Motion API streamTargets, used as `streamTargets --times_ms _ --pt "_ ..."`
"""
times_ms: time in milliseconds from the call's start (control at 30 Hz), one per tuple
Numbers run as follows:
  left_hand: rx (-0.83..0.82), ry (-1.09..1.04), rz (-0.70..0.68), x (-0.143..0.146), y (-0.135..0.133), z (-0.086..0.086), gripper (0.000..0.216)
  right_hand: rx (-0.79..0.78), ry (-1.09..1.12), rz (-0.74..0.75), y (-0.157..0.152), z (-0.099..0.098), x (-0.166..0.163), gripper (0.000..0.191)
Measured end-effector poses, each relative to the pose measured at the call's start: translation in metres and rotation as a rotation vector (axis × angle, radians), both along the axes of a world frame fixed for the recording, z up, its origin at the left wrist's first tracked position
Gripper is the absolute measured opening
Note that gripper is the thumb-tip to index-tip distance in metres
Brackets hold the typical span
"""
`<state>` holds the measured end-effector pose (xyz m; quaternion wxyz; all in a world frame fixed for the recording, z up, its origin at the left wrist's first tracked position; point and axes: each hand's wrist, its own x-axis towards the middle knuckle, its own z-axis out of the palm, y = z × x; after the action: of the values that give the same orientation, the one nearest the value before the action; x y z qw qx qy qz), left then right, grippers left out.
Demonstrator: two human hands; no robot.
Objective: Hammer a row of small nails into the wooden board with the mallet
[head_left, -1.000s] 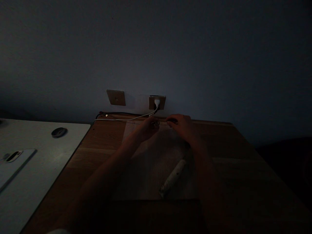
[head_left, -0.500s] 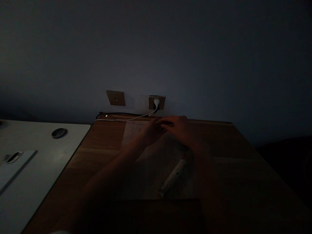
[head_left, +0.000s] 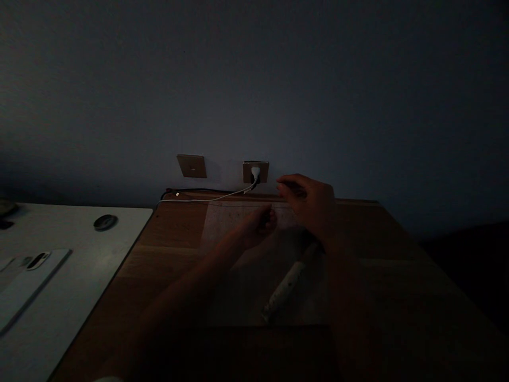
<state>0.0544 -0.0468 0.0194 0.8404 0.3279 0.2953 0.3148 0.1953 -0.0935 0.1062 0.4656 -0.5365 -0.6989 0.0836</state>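
Above a pale thin sheet (head_left: 222, 223) on the wooden table, my left hand (head_left: 258, 225) is closed with its fingers curled. Higher and to the right, my right hand (head_left: 312, 204) pinches thumb and fingers together in front of the wall. It is too dark to see what either hand holds, if anything. The two hands are apart. A tool with a whitish, dark-spotted round handle (head_left: 284, 289) lies slanted on the sheet, below the hands. Its upper end runs under my right wrist and is partly hidden.
A wall socket (head_left: 262, 173) holds a white plug with a white cable (head_left: 214, 199) along the table's back edge. Left of it is another wall plate (head_left: 192, 166). On the white table (head_left: 91, 265) at left are a round dark object (head_left: 105, 222) and a flat pale board (head_left: 27, 286).
My hands were together over the sheet and have separated. The right hand has risen to the right; the left has moved slightly lower. The tool still lies on the sheet.
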Motion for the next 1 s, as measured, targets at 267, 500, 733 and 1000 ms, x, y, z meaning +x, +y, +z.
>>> streamTargets --times_ms 267,500,733,1000 --pt "1.337 1.125 -0.196 -0.010 -0.015 -0.030 0.029 0.076 -0.010 -0.058 -0.019 0.017 0.003 0.016" --pt "1.556 1.201 -0.405 -0.021 -0.030 -0.034 0.025 0.118 -0.055 -0.039 -0.025 0.021 -0.001 0.019" --pt "1.685 1.043 -0.305 -0.079 -0.061 -0.025 0.052 0.127 -0.057 -0.077 -0.036 0.028 0.007 0.019" --pt "1.571 1.221 -0.075 -0.189 -0.117 -0.072 0.041 0.205 -0.102 -0.179 -0.062 0.043 0.018 0.017"
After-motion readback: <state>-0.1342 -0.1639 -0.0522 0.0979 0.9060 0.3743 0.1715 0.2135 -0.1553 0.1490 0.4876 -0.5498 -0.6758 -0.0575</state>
